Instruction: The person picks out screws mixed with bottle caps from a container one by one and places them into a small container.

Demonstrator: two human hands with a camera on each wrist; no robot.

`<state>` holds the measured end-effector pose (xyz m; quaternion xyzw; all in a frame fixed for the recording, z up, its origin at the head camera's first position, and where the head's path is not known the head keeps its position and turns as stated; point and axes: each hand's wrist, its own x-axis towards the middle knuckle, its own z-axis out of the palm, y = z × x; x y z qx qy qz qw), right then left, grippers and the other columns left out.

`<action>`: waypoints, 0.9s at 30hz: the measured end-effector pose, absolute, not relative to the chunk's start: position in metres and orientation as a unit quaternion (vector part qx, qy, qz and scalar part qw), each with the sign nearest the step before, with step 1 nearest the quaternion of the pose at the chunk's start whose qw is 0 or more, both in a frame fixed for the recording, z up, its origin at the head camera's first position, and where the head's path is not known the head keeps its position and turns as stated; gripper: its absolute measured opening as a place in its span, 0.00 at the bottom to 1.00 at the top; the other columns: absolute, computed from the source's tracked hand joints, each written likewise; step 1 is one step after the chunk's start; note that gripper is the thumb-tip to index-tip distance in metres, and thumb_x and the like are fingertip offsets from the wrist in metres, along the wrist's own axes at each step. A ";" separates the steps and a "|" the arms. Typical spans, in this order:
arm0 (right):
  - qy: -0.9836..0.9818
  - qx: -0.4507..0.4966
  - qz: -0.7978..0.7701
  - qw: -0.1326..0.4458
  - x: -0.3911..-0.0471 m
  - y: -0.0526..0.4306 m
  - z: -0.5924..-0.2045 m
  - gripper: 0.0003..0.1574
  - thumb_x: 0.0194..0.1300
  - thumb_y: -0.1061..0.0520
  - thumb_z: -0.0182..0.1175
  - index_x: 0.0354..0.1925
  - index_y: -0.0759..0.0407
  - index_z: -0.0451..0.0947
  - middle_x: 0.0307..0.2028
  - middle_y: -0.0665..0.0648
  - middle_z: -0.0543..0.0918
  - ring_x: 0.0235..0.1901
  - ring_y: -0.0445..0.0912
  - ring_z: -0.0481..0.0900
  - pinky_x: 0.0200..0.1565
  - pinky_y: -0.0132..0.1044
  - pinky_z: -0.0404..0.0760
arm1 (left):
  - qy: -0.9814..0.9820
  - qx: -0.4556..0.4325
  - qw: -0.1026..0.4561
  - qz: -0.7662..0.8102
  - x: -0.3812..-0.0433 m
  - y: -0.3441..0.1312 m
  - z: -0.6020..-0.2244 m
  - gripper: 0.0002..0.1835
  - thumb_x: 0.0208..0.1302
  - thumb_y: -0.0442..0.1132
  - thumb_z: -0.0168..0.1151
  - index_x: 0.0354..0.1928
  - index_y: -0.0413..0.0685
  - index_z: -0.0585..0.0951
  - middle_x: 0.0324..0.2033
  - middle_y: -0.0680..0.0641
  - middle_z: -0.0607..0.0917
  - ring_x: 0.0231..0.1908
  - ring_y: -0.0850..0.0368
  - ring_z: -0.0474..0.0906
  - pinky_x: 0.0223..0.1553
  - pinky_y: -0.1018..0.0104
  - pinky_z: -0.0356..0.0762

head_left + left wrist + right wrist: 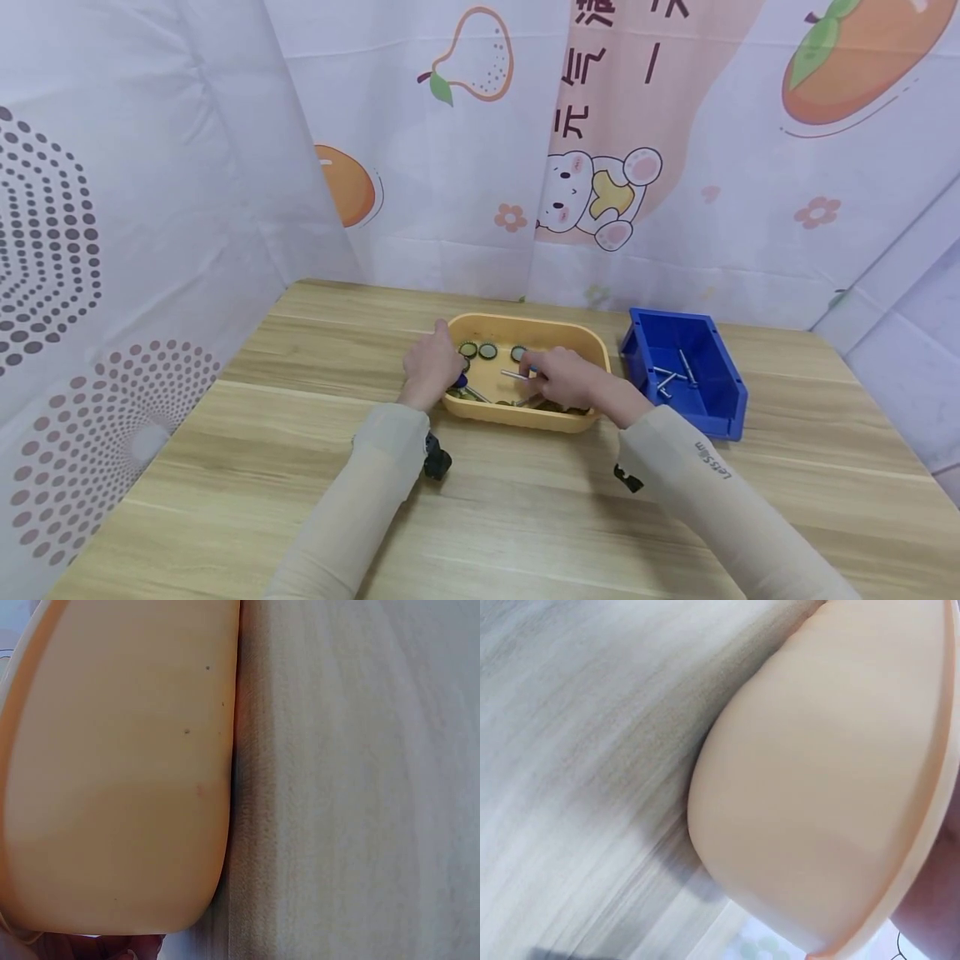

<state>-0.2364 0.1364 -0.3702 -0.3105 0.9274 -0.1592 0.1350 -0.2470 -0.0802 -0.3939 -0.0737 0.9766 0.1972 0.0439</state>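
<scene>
My left hand (433, 365) holds the left end of a yellow plastic basin (525, 417) at its rim. In the left wrist view its fingers (135, 946) show past the basin's end wall. Reaching in over the basin's right side, my right hand (567, 377) pinches a slim silver bolt (513, 374) that points left. Several bottle caps (487, 350) lie in the basin, along with another silver bolt (477, 394) near the front wall. A small purple piece (461, 381) sits beside the left hand. The right wrist view shows mostly the basin's outer wall (817, 772).
Just right of the basin stands a blue open-front bin (720, 379) with several silver bolts (686, 368) in it. Both stand on a wood-grain table (525, 517). Behind the table's far edge hangs a printed curtain (450, 183), and another covers the left side.
</scene>
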 end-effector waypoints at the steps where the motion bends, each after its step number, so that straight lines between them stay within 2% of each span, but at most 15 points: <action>1: 0.928 -0.309 -0.158 0.135 -0.237 0.137 -0.369 0.08 0.70 0.57 0.58 0.47 0.55 0.78 0.33 0.54 0.85 0.23 0.41 0.74 0.26 0.33 0.70 | 0.977 -0.073 0.044 0.197 -0.247 -0.080 -0.394 0.20 0.64 0.43 0.62 0.54 0.46 0.69 0.26 0.45 0.79 0.24 0.52 0.74 0.21 0.64 0.65; 7: 0.928 -0.308 -0.168 0.127 -0.237 0.139 -0.363 0.10 0.72 0.57 0.56 0.50 0.57 0.77 0.38 0.56 0.86 0.27 0.41 0.78 0.32 0.34 0.76 | 0.975 -0.071 0.044 0.206 -0.246 -0.081 -0.393 0.21 0.64 0.43 0.63 0.54 0.45 0.69 0.28 0.45 0.79 0.26 0.51 0.75 0.22 0.64 0.66; 12: 0.924 -0.317 -0.179 0.113 -0.237 0.140 -0.360 0.10 0.72 0.57 0.57 0.49 0.58 0.77 0.35 0.58 0.87 0.27 0.40 0.79 0.33 0.34 0.76 | 0.975 -0.070 0.046 0.208 -0.245 -0.080 -0.392 0.22 0.64 0.44 0.64 0.55 0.45 0.68 0.28 0.45 0.80 0.27 0.50 0.76 0.23 0.64 0.67; 20: 0.922 -0.330 -0.187 0.074 -0.238 0.146 -0.356 0.07 0.70 0.57 0.59 0.44 0.57 0.78 0.24 0.50 0.82 0.20 0.38 0.71 0.27 0.32 0.70 | 0.974 -0.073 0.042 0.212 -0.246 -0.080 -0.392 0.23 0.64 0.44 0.64 0.56 0.45 0.68 0.29 0.44 0.80 0.28 0.50 0.77 0.24 0.63 0.68; 22: 0.922 -0.331 -0.190 0.065 -0.239 0.147 -0.354 0.06 0.70 0.57 0.59 0.44 0.57 0.78 0.23 0.49 0.81 0.21 0.38 0.72 0.27 0.31 0.71 | 0.973 -0.074 0.042 0.215 -0.247 -0.080 -0.392 0.23 0.64 0.44 0.64 0.56 0.46 0.68 0.30 0.44 0.80 0.29 0.49 0.77 0.24 0.63 0.68; 27: 0.922 -0.325 -0.199 0.070 -0.239 0.153 -0.346 0.07 0.69 0.59 0.59 0.45 0.59 0.78 0.26 0.55 0.84 0.23 0.39 0.74 0.28 0.33 0.73 | 0.973 -0.073 0.048 0.215 -0.246 -0.081 -0.393 0.24 0.63 0.44 0.64 0.57 0.45 0.68 0.29 0.44 0.80 0.27 0.50 0.76 0.23 0.64 0.67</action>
